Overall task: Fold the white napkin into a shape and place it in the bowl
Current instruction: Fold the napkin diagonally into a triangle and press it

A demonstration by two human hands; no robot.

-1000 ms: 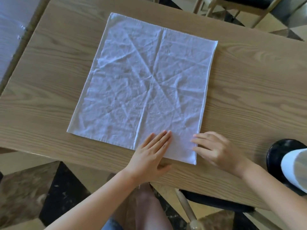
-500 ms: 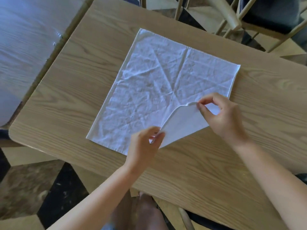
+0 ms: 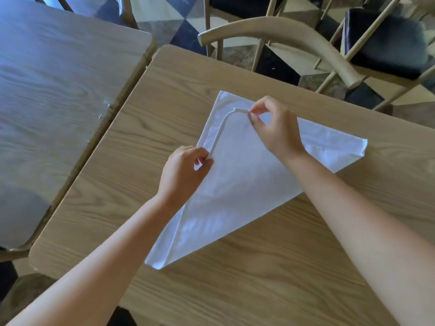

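The white napkin (image 3: 240, 184) lies folded diagonally into a triangle, 1 layer over the other. Its long fold runs from a point at 7 o'clock to another at 3 o'clock; the loose top corner, toward 12 o'clock, is lifted slightly off the layer beneath.

Dining room with pale wood furniture

A second table (image 3: 58, 95) stands just beside the wooden table (image 3: 259, 278); black-cushioned chairs (image 3: 294, 38) wait past its far edge on black-and-cream tiled floor (image 3: 179, 22).

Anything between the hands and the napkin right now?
No. Both hands already pinch the white napkin: left hand on its left edge, right hand on the folded-over corner. No bowl is in view.
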